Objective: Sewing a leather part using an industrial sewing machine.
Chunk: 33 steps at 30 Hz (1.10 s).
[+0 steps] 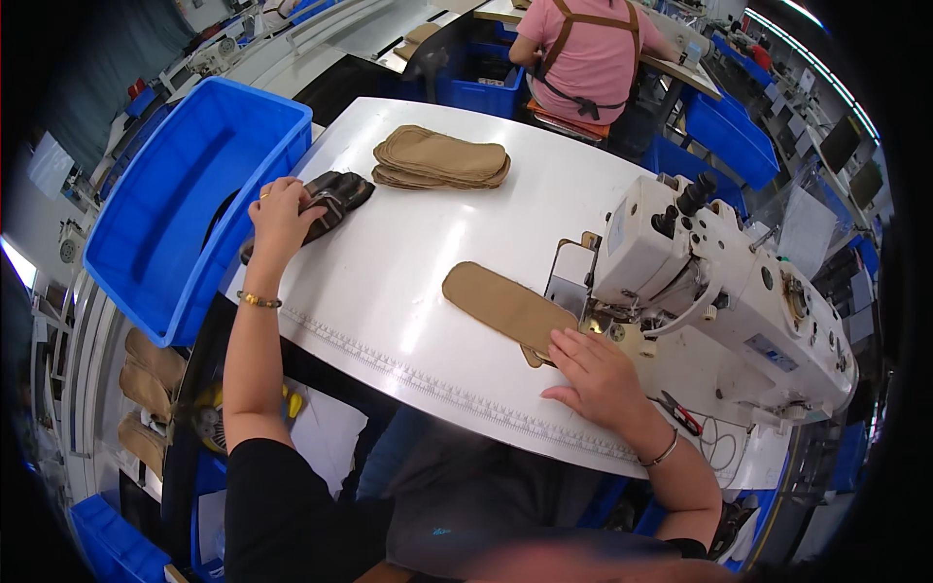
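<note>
A tan, rounded-end fabric piece [505, 303] lies on the white table beside the sewing machine [671, 262], with a smaller edge of tan material showing beneath it. My right hand [603, 379] rests flat on its near end, fingers stretched out. At the table's left edge, my left hand [280, 216] has its fingers curled over a dark brown, folded strap-like bundle [342, 192]; part of the bundle is hidden under the hand. Farther back sits a stack of similar tan fabric pieces [442, 157].
A large blue bin [160, 209] stands against the table's left side. Small red-handled scissors [680, 413] lie near the machine's base. A ruler strip [408, 381] runs along the table's near edge. Another person [593, 49] in pink sits beyond the table.
</note>
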Each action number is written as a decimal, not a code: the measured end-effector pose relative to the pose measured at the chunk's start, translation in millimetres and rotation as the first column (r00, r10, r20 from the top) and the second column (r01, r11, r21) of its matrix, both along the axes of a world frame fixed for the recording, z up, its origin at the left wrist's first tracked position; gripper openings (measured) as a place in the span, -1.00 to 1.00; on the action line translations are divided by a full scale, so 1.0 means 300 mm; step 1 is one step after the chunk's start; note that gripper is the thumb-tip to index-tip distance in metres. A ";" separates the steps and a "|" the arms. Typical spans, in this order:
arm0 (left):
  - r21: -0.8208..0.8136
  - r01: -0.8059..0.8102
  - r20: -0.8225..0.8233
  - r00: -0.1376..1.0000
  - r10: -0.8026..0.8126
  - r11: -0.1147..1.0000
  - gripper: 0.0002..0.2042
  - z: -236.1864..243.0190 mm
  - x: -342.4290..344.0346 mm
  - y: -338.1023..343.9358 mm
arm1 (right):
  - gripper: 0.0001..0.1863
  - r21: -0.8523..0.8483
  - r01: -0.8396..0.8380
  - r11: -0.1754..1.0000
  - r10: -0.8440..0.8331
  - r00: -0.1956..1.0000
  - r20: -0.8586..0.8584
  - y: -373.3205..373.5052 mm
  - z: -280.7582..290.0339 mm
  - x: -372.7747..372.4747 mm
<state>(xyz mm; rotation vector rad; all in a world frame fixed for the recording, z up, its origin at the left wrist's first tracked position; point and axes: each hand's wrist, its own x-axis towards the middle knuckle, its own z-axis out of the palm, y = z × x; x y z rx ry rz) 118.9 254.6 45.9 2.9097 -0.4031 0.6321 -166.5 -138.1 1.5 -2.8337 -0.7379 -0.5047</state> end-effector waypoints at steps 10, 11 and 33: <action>-0.700 0.515 -0.403 0.287 -0.869 0.495 -0.69 0.171 -0.500 -0.367 | -0.49 0.646 0.053 0.762 0.187 0.936 -0.298 0.031 0.106 -0.039; -0.709 0.522 -0.435 0.204 -0.877 0.474 -0.68 0.146 -0.541 -0.418 | -0.49 0.645 0.061 0.762 0.172 0.941 -0.293 0.037 0.093 -0.049; -0.787 -0.516 -0.291 -0.172 -0.941 0.338 -0.63 -0.101 -0.683 -0.600 | -0.76 0.678 0.460 0.573 0.643 0.260 -0.720 0.036 0.072 -0.063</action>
